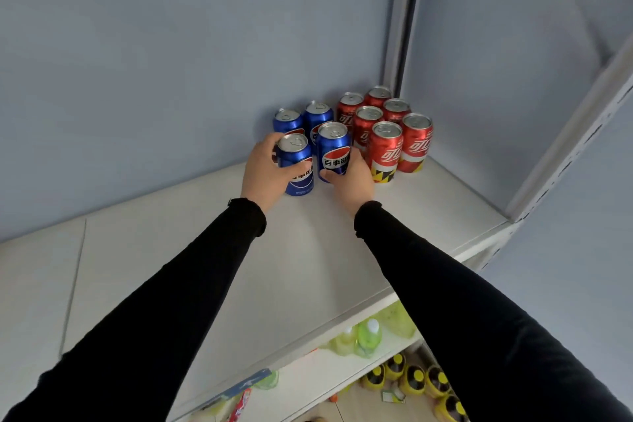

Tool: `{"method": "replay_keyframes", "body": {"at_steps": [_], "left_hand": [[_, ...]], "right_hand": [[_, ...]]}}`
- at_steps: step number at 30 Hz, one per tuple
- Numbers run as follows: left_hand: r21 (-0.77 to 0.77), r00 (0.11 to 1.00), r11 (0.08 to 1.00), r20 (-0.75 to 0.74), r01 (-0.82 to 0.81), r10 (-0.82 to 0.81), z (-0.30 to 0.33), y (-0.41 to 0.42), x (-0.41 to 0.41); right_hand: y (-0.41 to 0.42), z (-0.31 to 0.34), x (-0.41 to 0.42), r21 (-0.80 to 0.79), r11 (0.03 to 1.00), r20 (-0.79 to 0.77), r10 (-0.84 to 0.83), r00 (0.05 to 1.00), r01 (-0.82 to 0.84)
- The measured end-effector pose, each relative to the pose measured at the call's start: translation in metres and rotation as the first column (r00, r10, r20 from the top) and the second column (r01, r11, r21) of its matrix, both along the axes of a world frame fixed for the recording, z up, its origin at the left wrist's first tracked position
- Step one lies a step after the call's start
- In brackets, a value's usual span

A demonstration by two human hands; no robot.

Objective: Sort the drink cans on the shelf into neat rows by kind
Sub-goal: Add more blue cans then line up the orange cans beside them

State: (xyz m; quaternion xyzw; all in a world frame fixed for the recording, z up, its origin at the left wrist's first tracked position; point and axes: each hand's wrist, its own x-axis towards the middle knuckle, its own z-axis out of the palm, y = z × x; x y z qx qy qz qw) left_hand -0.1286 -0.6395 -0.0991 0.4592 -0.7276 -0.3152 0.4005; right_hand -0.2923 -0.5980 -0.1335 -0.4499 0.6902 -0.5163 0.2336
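Cans stand grouped in the far right corner of a white laminate shelf (pixel 308 267), against a pale blue back wall (pixel 154 62). Six red aluminium cola cans (pixel 385 151) form two rows running back toward the corner, all upright. Just to their left stand four blue aluminium cola cans, two at the rear (pixel 318 115) and two in front. The left hand (pixel 263 171), in a black sleeve (pixel 178 284), has its fingers curled around the front-left blue can (pixel 296 164). The right hand (pixel 352 181) wraps the front-right blue can (pixel 334 151), thumb across its lower front. Green and yellow plastic bottles (pixel 368 337) sit on lower shelves.
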Motion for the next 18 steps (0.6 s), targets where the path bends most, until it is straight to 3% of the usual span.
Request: {"method": "replay_keyframes", "body": {"at_steps": [12, 18], "left_hand": [[-0.049, 0.997, 0.996, -0.020, -0.070, 0.069, -0.010, -0.025, -0.025], [-0.003, 0.995, 0.995, -0.039, -0.095, 0.095, -0.008, -0.017, -0.031]], "right_hand": [[-0.025, -0.007, -0.011, -0.050, 0.998, 0.003, 0.047, 0.999, -0.047], [-0.019, -0.007, -0.017, -0.084, 0.990, -0.017, 0.110, 0.994, -0.111]]}}
